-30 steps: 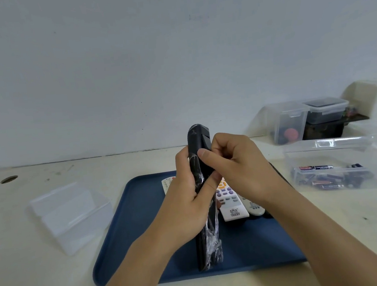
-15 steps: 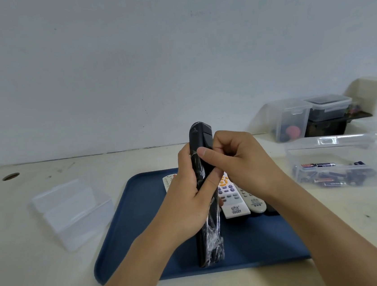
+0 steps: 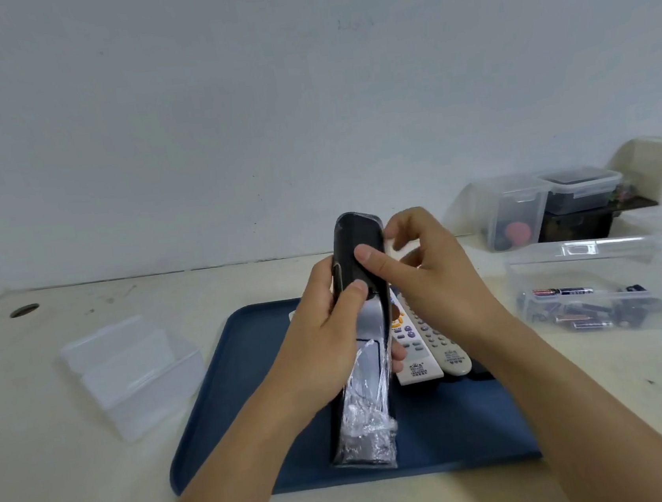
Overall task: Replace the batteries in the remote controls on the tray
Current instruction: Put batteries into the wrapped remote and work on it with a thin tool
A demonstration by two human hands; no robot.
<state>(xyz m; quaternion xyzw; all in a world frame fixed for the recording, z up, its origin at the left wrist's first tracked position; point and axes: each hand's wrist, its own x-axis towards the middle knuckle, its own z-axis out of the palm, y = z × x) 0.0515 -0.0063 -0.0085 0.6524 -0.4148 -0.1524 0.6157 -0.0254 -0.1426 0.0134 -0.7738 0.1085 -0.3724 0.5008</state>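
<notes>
Above the dark blue plastic tray (image 3: 229, 386) on the cream table (image 3: 57, 467), the left hand (image 3: 323, 342) wraps its grip around a long black plastic-wrapped remote control (image 3: 365, 329) held upright, while the right hand (image 3: 427, 281) pinches its top end with thumb and fingers.

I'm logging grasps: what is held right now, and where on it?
The black remote: left hand wraps its middle, right hand pinches its upper end, thumb on the back.
</notes>
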